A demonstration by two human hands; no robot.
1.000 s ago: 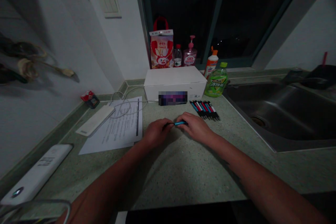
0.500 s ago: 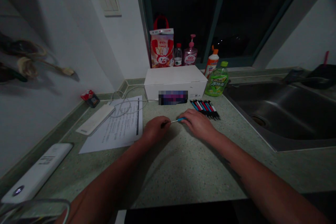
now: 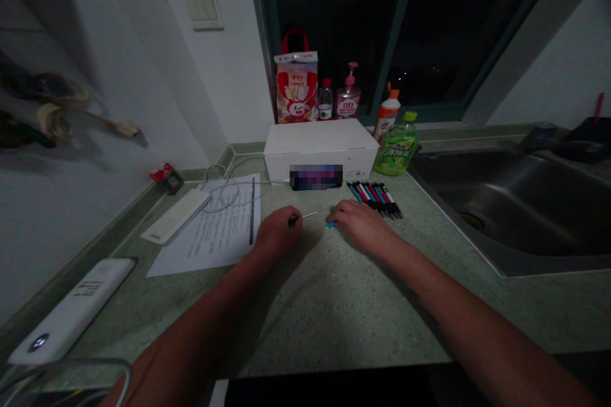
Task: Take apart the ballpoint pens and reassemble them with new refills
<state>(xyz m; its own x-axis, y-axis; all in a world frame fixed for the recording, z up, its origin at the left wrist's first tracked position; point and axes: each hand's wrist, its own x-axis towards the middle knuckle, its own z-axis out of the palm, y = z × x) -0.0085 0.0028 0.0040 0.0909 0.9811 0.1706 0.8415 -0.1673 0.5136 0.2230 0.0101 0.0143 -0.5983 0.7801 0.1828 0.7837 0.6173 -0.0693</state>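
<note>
Pinched in my left hand (image 3: 279,229) is the dark end of a pen, and its thin white refill (image 3: 309,215) sticks out to the right. My right hand (image 3: 358,221) is closed on a blue pen barrel (image 3: 331,225), whose end shows below the fingertips. A small gap separates the refill from the barrel. Just behind my right hand, a row of pens (image 3: 377,198) in blue, red, white and black lies side by side on the counter.
A white box (image 3: 319,140) stands behind, with a phone (image 3: 316,178) leaning on its front. Printed paper (image 3: 214,235) and a white power bank (image 3: 176,216) lie left. A green bottle (image 3: 397,146) stands beside the sink (image 3: 506,203).
The refill has come out of the blue barrel. My left hand has moved slightly left with the dark end and refill, while the barrel in my right hand has tilted downward.
</note>
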